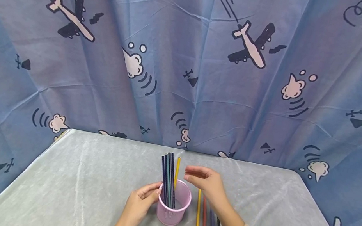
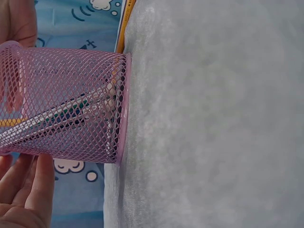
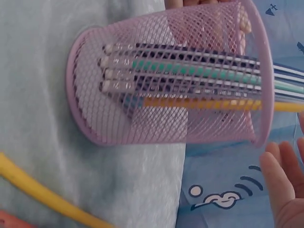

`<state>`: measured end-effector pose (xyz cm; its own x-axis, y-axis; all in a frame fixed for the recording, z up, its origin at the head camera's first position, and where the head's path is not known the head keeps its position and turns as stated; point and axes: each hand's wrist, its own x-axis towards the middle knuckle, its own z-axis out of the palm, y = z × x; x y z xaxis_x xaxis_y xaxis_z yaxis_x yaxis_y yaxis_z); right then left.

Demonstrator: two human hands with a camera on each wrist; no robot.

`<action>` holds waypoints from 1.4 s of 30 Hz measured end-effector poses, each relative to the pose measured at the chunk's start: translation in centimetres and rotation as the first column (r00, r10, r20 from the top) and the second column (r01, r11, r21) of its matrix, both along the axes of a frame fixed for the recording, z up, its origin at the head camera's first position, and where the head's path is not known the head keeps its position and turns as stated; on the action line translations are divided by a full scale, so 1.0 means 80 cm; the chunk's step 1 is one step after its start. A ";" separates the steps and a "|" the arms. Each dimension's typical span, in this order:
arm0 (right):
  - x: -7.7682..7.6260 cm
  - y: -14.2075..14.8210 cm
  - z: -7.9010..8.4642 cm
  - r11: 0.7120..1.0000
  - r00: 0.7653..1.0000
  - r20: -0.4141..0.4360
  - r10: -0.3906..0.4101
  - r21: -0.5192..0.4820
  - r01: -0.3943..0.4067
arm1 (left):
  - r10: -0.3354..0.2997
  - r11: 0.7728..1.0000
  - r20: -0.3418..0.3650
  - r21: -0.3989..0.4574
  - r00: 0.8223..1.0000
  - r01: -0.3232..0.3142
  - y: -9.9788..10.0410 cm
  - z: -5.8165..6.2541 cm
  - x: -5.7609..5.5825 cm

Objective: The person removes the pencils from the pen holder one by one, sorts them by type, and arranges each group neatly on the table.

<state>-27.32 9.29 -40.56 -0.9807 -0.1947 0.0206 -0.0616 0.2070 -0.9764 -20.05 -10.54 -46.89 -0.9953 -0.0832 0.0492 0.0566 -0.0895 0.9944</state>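
A pink mesh pencil cup [image 1: 169, 217] stands upright on the table. Inside, several dark-barrelled pencils [image 1: 167, 178], one of them green, and a yellow pencil [image 1: 177, 171] lean toward the rim; white ends of the dark ones rest near the bottom in the right wrist view. My left hand [image 1: 139, 205] holds the cup at its left side near the rim, its fingers [image 2: 40, 185] against the mesh. To the right and a little above the rim, my right hand [image 1: 207, 182] hovers with fingers extended and nothing between them.
Right of the cup, another yellow pencil [image 1: 198, 218], a red pencil [image 1: 204, 213], a purple pencil [image 1: 212, 220] and a black pencil [image 1: 218, 225] lie on the grey cloth [image 1: 113, 181], partly under my right forearm. A blue patterned curtain [image 1: 174, 68] hangs behind the table.
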 end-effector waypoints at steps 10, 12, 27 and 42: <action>0.000 -0.016 0.004 1.000 0.999 -0.031 0.019 -0.006 -0.019 | -0.006 1.000 -0.007 0.026 1.000 0.006 0.000 0.000 0.000; -0.001 -0.019 0.004 1.000 1.000 -0.024 0.018 -0.005 -0.018 | -0.006 1.000 -0.008 0.029 1.000 0.006 0.000 0.000 -0.001; -0.007 -0.035 0.003 0.999 1.000 -0.013 -0.012 -0.041 0.011 | 0.002 1.000 -0.014 0.010 1.000 -0.002 0.000 0.000 -0.001; -0.008 -0.038 0.009 0.983 0.997 0.060 -0.053 -0.173 0.063 | -0.001 1.000 -0.008 0.022 1.000 0.002 0.000 0.001 -0.002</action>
<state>-27.97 6.27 -39.87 -0.9907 -0.1356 -0.0049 0.0001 0.0351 -0.9994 -20.20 -10.57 -46.81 -0.9950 -0.0828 0.0553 0.0644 -0.1113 0.9917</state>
